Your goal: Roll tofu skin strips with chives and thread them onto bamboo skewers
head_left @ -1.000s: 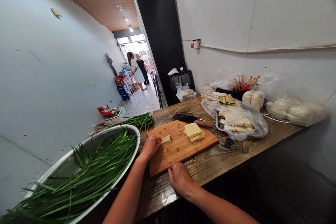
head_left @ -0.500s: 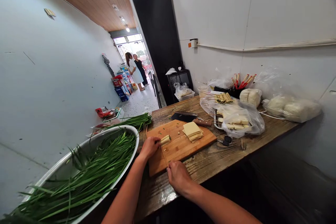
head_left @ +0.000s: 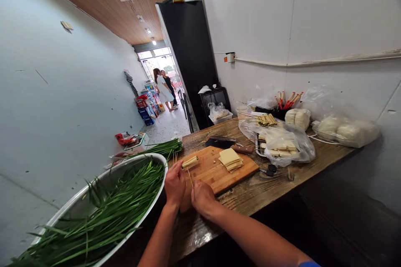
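On the near edge of the cutting board (head_left: 219, 173), item one: a thin wooden skewer (head_left: 189, 176), standing slanted between the two hands. Left hand (head_left: 174, 184): curled beside the skewer at the board's near left corner, fingers bent; whether it pinches the stick cannot be told. Right hand (head_left: 202, 197): closed loosely at the skewer's lower end, knuckles up, grip hidden. Item two: a rolled piece of tofu skin (head_left: 189, 162) with green filling, lying on the board just beyond the skewer tip, apart from both hands. Item three: a stack of flat tofu sheets (head_left: 230, 158), mid-board. Item four: a cleaver (head_left: 223, 142) with a wooden handle, lying at the board's far edge. Board rests on a worn wooden desk (head_left: 282, 179). To the left, a large metal basin (head_left: 109, 175) heaped with chives (head_left: 103, 212); a further bundle of chives (head_left: 166, 148) lies on the desk beyond it. To the right, a tray under a plastic bag (head_left: 286, 144) with finished skewers, keys (head_left: 270, 170) close by, and bagged dough (head_left: 344, 131) against the wall. Two people stand far off in the doorway.
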A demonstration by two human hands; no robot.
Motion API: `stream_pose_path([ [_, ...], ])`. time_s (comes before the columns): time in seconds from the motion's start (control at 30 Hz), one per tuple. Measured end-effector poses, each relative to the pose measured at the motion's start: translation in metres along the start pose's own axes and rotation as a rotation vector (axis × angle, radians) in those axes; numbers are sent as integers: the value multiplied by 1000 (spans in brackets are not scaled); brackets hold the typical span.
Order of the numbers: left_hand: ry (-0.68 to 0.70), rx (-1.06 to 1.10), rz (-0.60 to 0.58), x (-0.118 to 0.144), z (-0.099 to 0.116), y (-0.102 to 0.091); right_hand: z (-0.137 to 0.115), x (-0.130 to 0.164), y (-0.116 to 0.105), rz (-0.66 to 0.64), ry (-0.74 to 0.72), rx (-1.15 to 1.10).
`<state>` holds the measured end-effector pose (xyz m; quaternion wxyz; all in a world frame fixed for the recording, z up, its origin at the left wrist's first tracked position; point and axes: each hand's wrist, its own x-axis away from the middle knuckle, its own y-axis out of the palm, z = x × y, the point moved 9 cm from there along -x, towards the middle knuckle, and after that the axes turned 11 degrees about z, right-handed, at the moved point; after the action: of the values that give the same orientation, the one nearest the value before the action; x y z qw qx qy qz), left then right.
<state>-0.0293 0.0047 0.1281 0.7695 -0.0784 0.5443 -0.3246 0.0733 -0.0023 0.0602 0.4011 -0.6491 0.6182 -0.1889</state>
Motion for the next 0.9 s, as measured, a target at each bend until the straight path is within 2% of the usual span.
stream_pose_path([
  [0.1,-34,24,-4,15,-7,-1,-6,-9,9,-114,54,58],
  [0.17,-63,54,-45,28,-13,4,-13,-10,11,-138,33,100],
  [0.3,-161,91,-115,47,-24,9,-21,-3,4,-166,-189,156],
  [0.4,-184,89,-91,50,-17,-3,11,-8,-23,-101,-213,165],
  [0.47,-169,109,-38,48,-3,-18,46,-22,-58,65,-170,182],
  [0.53,-162,148,-13,47,12,-29,77,-36,-88,182,-206,253],
  [0.6,-164,186,-30,50,24,-33,100,-48,-104,200,-275,316],
  [0.67,-159,222,-70,55,33,-30,111,-55,-104,124,-381,342],
  [0.77,-131,263,-134,67,39,-19,115,-57,-97,26,-498,320],
  [0.9,-22,240,-288,79,46,1,120,-64,-95,-9,-480,244],
])
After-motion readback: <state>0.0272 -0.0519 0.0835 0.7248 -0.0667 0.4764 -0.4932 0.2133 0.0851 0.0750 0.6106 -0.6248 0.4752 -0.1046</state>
